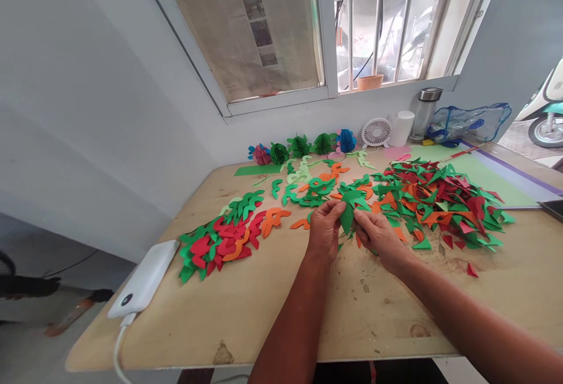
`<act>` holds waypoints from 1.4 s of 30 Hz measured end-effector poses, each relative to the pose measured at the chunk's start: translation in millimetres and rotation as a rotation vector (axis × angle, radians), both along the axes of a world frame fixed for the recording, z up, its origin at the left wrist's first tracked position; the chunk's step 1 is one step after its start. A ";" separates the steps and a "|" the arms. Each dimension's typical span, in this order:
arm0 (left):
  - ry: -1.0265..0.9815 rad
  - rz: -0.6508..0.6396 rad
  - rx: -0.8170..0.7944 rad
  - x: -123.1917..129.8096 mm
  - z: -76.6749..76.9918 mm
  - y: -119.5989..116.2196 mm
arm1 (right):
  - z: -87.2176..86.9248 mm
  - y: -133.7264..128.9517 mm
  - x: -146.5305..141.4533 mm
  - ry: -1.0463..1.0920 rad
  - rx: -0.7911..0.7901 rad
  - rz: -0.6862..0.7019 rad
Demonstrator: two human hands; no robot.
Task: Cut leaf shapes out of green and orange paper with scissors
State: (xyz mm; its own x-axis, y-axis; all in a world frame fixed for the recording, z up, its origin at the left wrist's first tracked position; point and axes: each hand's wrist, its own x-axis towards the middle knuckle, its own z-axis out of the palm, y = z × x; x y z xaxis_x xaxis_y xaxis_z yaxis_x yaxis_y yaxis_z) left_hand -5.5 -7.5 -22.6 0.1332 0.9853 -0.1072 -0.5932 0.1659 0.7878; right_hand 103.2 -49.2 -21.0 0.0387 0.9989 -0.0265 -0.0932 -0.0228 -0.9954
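Note:
A green paper cutout (348, 211) is held up over the table between my two hands. My left hand (324, 226) pinches its left edge with thumb and fingers. On the other side my right hand (380, 236) grips its right edge, fingers closed. Just behind lie curved green paper pieces (314, 192) and orange paper pieces (338, 169). A large heap of green, red and orange paper scraps (440, 196) spreads to the right of my hands. Off to the left sits a pile of red, green and orange cutouts (229, 237).
A white power bank (144, 278) with a cable lies at the table's left edge. Along the wall stand several folded paper figures (300, 146), a small fan (376, 132), a white cylinder (402, 129), a glass bottle (424, 115) and a clear bag (470, 123).

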 end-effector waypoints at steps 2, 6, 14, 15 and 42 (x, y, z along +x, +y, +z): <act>0.008 -0.008 -0.001 -0.4 0.1 0.0 | -0.2 0.3 0.3 0.011 -0.008 -0.007; 0.010 -0.013 0.010 -0.9 0.2 0.0 | 0.3 0.6 0.8 0.028 -0.008 -0.005; 0.021 0.006 0.025 0.3 0.2 -0.5 | -0.1 -0.1 0.3 0.053 -0.014 -0.006; 0.017 0.009 0.027 0.6 0.2 -0.5 | -0.7 0.0 0.2 0.055 -0.015 -0.009; 0.022 -0.034 -0.007 2.6 -3.9 0.3 | 1.0 2.4 3.4 0.345 -0.066 -0.127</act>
